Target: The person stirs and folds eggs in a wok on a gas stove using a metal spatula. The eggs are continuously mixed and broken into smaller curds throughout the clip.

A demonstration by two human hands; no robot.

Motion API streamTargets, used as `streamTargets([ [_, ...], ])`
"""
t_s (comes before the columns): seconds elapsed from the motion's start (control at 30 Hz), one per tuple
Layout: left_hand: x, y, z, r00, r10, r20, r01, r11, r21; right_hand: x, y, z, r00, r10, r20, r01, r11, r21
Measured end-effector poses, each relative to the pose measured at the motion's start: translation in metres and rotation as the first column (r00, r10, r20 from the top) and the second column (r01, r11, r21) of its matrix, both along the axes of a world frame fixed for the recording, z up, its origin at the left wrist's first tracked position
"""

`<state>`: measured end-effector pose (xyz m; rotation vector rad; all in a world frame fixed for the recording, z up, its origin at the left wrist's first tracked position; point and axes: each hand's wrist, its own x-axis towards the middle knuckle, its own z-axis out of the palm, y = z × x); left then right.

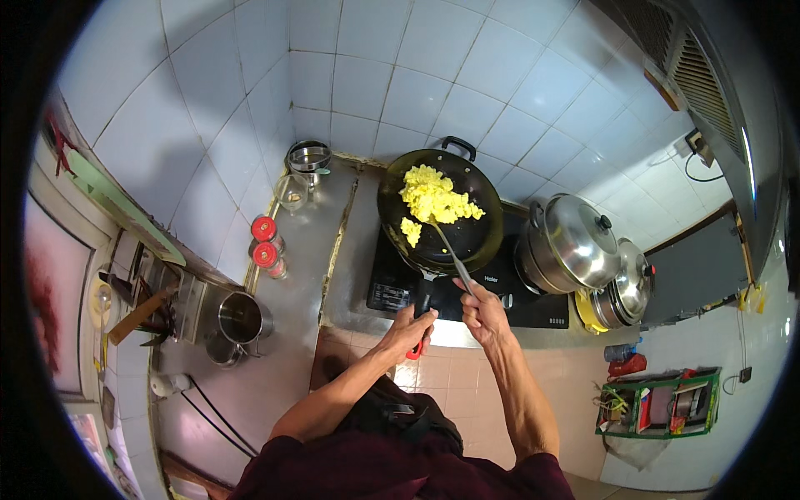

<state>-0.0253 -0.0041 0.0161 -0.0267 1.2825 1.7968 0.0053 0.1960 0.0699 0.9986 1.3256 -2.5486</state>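
Observation:
My left hand (pixel 406 332) grips the black handle (pixel 425 294) of a dark wok (pixel 400 240), which sits on a black Haier gas stove (pixel 475 306). In my right hand (pixel 484 310) is the grey handle of a metal spatula (pixel 455 259). Its head reaches into the wok at the lower edge of yellow scrambled eggs (pixel 437 197) and is partly hidden by them. Most of the egg lies in one heap in the upper half of the wok, with a smaller clump (pixel 410 231) to the left.
A lidded steel steamer pot (pixel 565 244) stands right of the wok, beside a smaller lidded pot (pixel 628 281). Left are red-lidded jars (pixel 266 255), a clear cup (pixel 292 192) and a steel pot (pixel 244 315). A knife rack (pixel 187 306) stands farther left; a range hood (pixel 706 81) overhangs the right.

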Motion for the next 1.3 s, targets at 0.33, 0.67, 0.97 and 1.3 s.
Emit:
streamTargets([
  [0.33, 0.001, -0.001, -0.002, 1.000, -0.021, 0.010, 0.021, 1.000, 0.014, 0.056, 0.037, 0.019, 0.998, 0.054, -0.030, -0.016, 0.696, 0.718],
  [0.67, 0.001, -0.001, -0.002, 1.000, -0.010, 0.023, 0.010, 1.000, 0.027, 0.074, 0.047, 0.109, 0.945, 0.098, 0.312, -0.235, -0.462, 0.855],
  [0.97, 0.003, 0.001, -0.001, 1.000, 0.003, 0.023, -0.004, 1.000, 0.031, 0.070, 0.043, 0.086, 0.943, 0.133, 0.304, -0.191, -0.532, 0.825],
  [1.3, 0.003, 0.001, -0.002, 0.998, 0.026, 0.053, -0.028, 0.999, 0.039, 0.079, 0.039, 0.084, 0.936, 0.209, 0.284, -0.216, -0.300, 0.929],
])
